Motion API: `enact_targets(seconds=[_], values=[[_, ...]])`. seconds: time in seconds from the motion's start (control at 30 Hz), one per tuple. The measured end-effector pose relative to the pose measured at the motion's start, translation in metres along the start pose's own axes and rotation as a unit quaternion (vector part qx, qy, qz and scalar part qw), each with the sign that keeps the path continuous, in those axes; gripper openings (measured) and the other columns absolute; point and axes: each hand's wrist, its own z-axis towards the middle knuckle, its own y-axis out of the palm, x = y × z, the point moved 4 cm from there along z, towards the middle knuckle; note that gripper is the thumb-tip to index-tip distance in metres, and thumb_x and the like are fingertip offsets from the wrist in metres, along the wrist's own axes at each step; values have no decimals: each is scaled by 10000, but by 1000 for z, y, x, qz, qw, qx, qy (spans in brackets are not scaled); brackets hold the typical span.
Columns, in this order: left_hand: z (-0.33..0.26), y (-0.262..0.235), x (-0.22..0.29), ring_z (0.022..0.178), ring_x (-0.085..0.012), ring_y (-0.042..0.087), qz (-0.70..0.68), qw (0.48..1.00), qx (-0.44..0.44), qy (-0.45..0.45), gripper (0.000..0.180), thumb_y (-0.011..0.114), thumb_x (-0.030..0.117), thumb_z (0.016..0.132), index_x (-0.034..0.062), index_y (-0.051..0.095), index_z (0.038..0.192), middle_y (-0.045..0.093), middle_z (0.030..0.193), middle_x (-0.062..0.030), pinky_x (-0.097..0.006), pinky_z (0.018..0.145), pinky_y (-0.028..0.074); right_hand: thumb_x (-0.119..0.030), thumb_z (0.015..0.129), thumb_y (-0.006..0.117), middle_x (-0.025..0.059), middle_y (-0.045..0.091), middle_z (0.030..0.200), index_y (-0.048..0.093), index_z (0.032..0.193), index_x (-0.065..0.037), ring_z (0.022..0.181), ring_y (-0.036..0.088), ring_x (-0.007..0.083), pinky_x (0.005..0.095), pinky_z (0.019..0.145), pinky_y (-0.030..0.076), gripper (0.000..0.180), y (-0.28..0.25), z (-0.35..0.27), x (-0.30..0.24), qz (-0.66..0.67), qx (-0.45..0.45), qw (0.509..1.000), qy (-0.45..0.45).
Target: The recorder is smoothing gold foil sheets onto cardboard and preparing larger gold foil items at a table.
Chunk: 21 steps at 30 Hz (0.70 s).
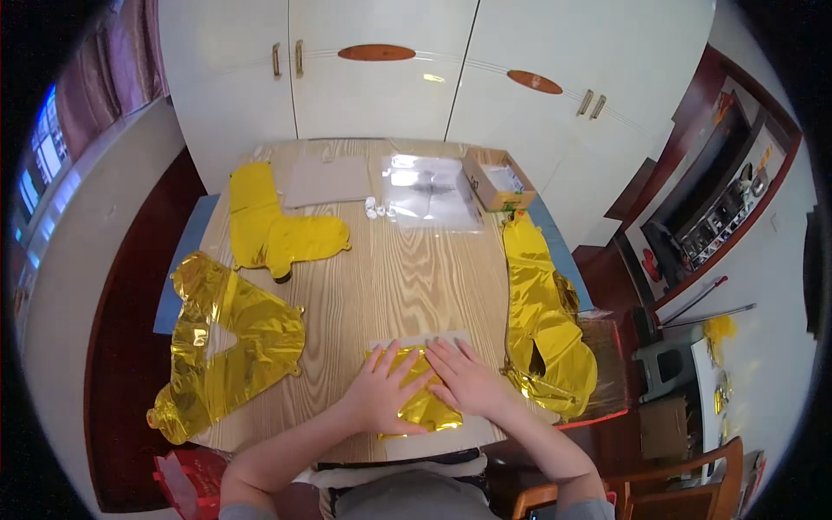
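A folded gold foil balloon [425,412] lies on a pale cardboard sheet [416,446] at the table's near edge. My left hand [388,394] rests flat on the foil's left part, fingers spread. From the right, my right hand [471,381] presses on its upper right part, fingers stretched out. The hands nearly meet at the middle and cover much of the foil. To the left lie a flat gold foil balloon with a triangular hole [247,338] and, farther back, a bent gold foil balloon [269,230]. Along the right edge sits a crumpled gold foil balloon [542,321].
At the back of the wood-grain table [407,277] are a grey-beige card sheet [329,180], clear plastic sleeves [431,195], small white pieces [373,208] and an open cardboard box [501,182]. A red bag [191,485] stands at lower left, a wooden chair [685,485] at lower right.
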Motion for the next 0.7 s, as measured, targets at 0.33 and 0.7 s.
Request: enact_targets(seconds=[0.33, 0.7], values=[[-3, 0, 1, 1377, -512, 254, 0, 999, -21, -38, 1032, 557, 776, 743, -22, 453, 1389, 353, 1463, -304, -614, 1126, 177, -499, 943, 480, 164, 302, 1549, 344, 1460, -2, 1439, 268, 336, 534, 1159, 199, 730, 2, -3, 2, -25, -21, 999, 19], [-34, -2, -5, 1367, -519, 281, 19, 998, -30, -50, 870, 499, 685, 857, -16, 468, 1371, 382, 1428, -316, -590, 1114, 244, -527, 952, 437, 122, 302, 1558, 337, 1479, -54, 1443, 252, 339, 535, 1163, 190, 715, 17, 13, 0, -32, -17, 998, -45]])
